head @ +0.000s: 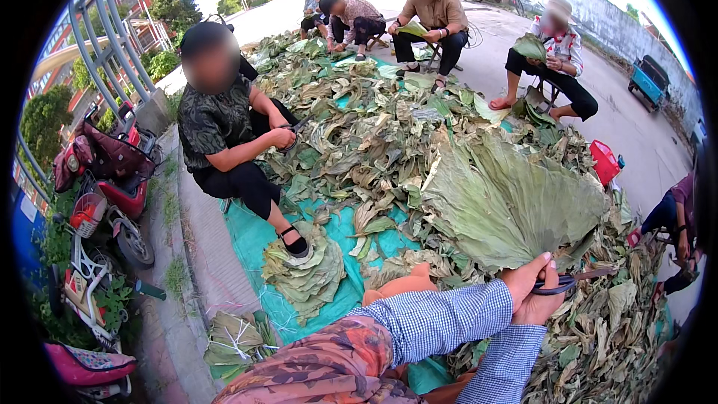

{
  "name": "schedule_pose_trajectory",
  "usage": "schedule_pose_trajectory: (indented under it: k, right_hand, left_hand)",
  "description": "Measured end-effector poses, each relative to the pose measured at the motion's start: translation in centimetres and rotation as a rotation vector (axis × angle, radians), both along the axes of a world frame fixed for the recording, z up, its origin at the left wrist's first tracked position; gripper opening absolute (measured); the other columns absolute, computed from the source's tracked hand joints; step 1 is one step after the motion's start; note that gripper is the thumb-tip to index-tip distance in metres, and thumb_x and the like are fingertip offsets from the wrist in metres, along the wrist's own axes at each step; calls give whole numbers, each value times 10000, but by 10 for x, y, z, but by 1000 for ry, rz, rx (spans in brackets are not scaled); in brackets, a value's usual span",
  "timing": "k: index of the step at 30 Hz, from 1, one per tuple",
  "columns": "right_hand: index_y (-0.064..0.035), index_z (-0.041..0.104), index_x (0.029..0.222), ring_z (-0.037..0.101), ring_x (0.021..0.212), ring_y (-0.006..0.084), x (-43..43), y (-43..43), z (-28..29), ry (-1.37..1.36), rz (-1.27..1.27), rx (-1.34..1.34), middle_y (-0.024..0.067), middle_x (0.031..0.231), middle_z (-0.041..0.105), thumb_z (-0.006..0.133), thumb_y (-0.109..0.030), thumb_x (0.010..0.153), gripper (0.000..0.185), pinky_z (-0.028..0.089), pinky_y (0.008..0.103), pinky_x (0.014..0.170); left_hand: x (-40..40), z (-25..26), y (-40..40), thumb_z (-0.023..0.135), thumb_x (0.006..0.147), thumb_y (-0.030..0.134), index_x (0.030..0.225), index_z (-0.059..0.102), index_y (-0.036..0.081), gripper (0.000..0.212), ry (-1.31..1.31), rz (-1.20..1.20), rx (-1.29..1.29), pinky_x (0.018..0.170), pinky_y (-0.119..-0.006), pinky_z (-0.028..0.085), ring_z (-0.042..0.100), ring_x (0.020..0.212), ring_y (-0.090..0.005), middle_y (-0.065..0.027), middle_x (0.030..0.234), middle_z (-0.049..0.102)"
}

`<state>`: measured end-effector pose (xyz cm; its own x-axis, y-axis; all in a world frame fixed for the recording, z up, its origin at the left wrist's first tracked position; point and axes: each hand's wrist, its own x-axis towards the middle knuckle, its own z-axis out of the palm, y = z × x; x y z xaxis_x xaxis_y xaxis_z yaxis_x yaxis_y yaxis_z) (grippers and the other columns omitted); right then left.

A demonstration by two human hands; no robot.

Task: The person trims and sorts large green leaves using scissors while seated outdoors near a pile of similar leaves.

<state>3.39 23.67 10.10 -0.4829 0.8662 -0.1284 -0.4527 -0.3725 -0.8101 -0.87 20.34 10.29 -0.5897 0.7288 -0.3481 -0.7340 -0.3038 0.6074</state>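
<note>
A large, dried green lotus leaf point(516, 202) fans out upright in front of me, its veins meeting near my fingers. My left hand point(520, 279) pinches it at its lower edge. Right beside it, my right hand point(541, 306) holds scissors point(555, 285) by their dark handles, with the brownish blades pointing right. The two hands touch or overlap, so some fingers are hidden. Beneath and around them spreads a deep heap of dried leaves point(359, 140).
A neat leaf stack point(305, 275) lies on a green tarpaulin point(241, 236), under a seated co-worker's shoe point(294, 242). That person point(224, 118) holds scissors too. Several others sit around the heap. A tied leaf bundle point(233, 339) is at lower left, near parked scooters point(120, 191). A red container point(604, 162) stands right.
</note>
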Motion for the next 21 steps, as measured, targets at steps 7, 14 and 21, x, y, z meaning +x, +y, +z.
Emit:
schedule_pose_trajectory:
  k: [7, 14, 21]
  right_hand:
    - [-47, 534, 804, 471, 606, 96, -3, -16, 12, 104, -65, -27, 0, 684, 501, 616, -184, 899, 185, 413, 253, 556]
    - [41, 600, 904, 437, 556, 78, 0, 0, 12, 350, -12, -296, -16, 634, 478, 618, -82, 855, 134, 381, 220, 511]
    - [80, 566, 1034, 455, 522, 78, -8, 4, 6, 412, 36, -377, 68, 821, 614, 618, -30, 820, 246, 417, 244, 494]
  left_hand:
    - [-4, 7, -8, 594, 923, 288, 784, 599, 64, 264, 20, 44, -42, 558, -234, 431, 467, 561, -87, 16, 635, 521]
    - [1, 15, -1, 591, 925, 284, 842, 609, 51, 249, -61, 1, 46, 555, -227, 429, 459, 558, -90, 16, 620, 500]
    - [-12, 11, -7, 547, 951, 262, 1026, 617, 48, 238, -149, -18, 104, 558, -222, 438, 429, 564, -71, 13, 605, 468]
